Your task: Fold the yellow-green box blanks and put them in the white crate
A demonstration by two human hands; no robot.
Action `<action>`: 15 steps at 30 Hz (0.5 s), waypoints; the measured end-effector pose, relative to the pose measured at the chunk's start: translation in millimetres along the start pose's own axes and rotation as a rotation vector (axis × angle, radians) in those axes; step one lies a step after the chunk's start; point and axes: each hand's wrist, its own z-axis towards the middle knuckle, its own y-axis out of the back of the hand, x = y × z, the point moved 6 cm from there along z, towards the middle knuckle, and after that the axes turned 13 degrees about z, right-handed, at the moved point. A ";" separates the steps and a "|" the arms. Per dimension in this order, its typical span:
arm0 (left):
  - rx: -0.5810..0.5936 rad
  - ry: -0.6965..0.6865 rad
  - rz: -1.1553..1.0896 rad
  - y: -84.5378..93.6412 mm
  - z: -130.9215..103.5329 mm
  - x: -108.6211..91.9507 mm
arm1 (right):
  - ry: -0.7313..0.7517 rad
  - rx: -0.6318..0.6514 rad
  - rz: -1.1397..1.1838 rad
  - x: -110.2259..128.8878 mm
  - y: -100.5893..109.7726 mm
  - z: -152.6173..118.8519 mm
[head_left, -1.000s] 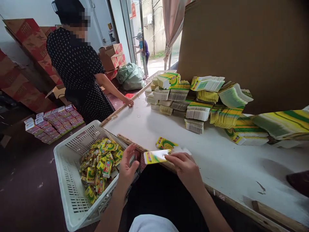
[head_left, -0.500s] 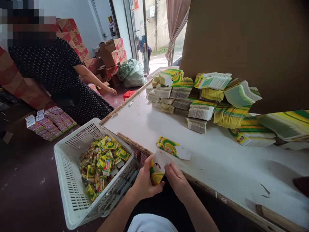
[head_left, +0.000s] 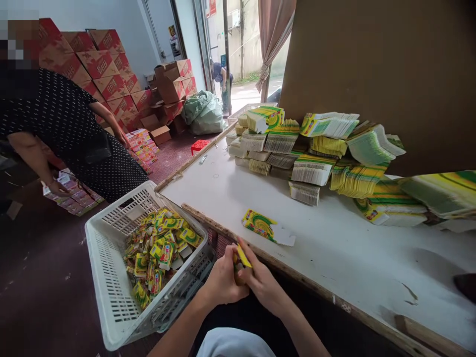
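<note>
Between my two hands, just off the table's front edge, is a small yellow carton [head_left: 244, 256], mostly hidden by the fingers. My left hand [head_left: 224, 278] is wrapped round its left side. The fingers of my right hand [head_left: 260, 281] press on it from the right. On the white table [head_left: 208, 186] ahead of them lies a flat yellow-green carton [head_left: 260, 225] with its white flap to the right. To the left, a white basket [head_left: 97, 258] holds many small yellow-green cartons [head_left: 165, 250].
Stacks of flat cartons [head_left: 312, 168] line the table's far side below a brown board [head_left: 372, 74]. A person [head_left: 70, 109] in dotted clothes is at the left, near pink packs [head_left: 80, 198] and red-brown boxes [head_left: 107, 74]. A red stool [head_left: 200, 145] stands beyond the table.
My right hand has closed in over the carton, whose raised white part no longer shows. The person at the left has moved further left, with one hand lowered to the pink packs.
</note>
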 end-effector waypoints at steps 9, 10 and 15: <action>-0.187 0.116 0.195 14.3 -6.2 0.3 | 0.361 -0.173 -0.372 1.0 25.3 -1.9; -0.184 0.120 0.212 19.5 -7.4 -0.9 | 0.362 -0.168 -0.393 2.0 28.7 -2.5; -0.146 0.094 0.166 38.5 -6.3 -2.2 | 0.260 -0.039 -0.566 8.9 27.8 -5.7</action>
